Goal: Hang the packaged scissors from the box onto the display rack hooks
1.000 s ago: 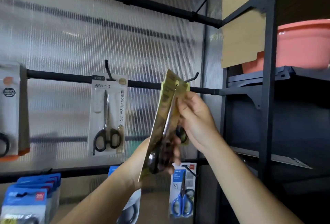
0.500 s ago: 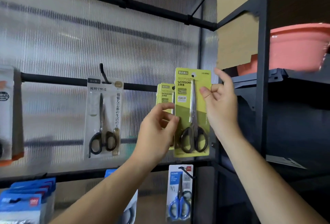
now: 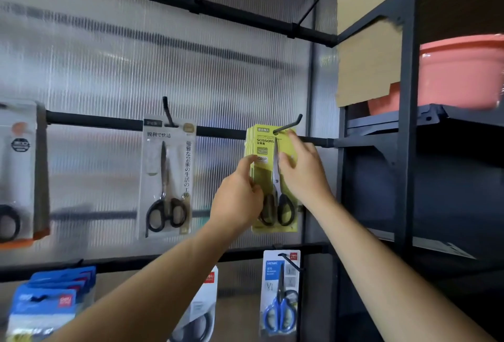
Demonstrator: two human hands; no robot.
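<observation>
**pack on the hook, both hands below it**

the hook is the marker here. it juts forward from the rail with its tip turned up. the yellow scissors pack hangs straight down from it, long axis upright and blades pointing up toward the hook. the hook's shaft crosses the top edge of the card where the hole would be. more yellow cards sit close behind, their edges showing to the left below the hook.

the left hand is below and left of the hook, pinching the pack's left edge with the thumb on the front. the right hand is nearer the hook, just below and right of it. its forefinger stretches up along the card toward the shaft and its thumb lies flat on the face. i cannot tell whether its other fingers curl behind the right edge.

the threading looks done. what seems left is a push straight back along the shaft toward the rail, then letting go. the right forefinger is best placed for that.
</observation>
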